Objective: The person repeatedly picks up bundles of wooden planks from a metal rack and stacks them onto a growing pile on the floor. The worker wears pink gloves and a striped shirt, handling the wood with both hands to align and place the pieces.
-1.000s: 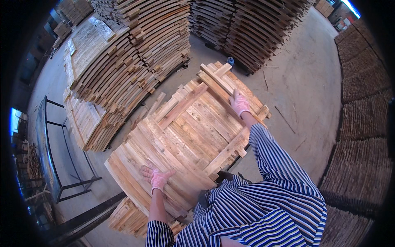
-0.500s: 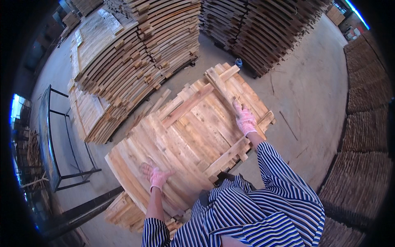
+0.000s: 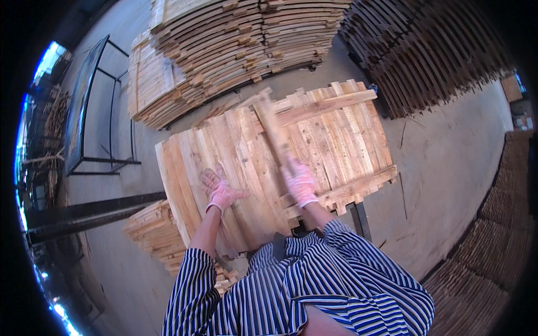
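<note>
Glare flares at far left; motion blurs the board (image 3: 272,124).

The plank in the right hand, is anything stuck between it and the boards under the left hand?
Nothing visible is: the right hand holds the plank near one end, close to the boards under the left hand. The plank is blurred, so I can't tell whether it touches them.

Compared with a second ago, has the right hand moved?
Yes: the right hand, holding a board, has moved left along the plank stack, away from its right end.
</note>
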Demonstrator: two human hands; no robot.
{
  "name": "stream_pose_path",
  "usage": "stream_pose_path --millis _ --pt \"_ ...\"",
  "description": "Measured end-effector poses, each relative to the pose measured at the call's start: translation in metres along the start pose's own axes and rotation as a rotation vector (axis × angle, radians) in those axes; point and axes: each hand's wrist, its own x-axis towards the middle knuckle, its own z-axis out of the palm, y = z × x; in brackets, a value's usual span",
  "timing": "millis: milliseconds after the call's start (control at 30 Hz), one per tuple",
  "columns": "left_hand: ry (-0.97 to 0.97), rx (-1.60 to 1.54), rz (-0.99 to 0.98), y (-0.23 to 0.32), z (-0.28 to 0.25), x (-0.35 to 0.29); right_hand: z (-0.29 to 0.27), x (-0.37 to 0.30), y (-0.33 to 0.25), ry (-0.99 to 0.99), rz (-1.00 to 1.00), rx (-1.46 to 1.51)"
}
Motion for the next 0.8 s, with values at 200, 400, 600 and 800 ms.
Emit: stream_pose_path --millis 200,400,600,800 --pt "-0.007 -0.078 0.005 -0.017 0.006 -0.001 0.026 0.0 -0.006 -0.11 -0.129 0.101" --pt "0.03 -0.043 0.025 -0.013 0.004 -0.007 0.016 0.028 0.027 -0.496 -0.057 0.38" --pt "-0.017 -0.016 0.011 -0.002 0.001 0.002 0.036 0.019 0.007 -0.568 0.128 0.569" --pt "0.122 -0.085 0.054 -0.019 0.013 0.0 0.038 0.009 -0.007 -0.539 0.021 0.023"
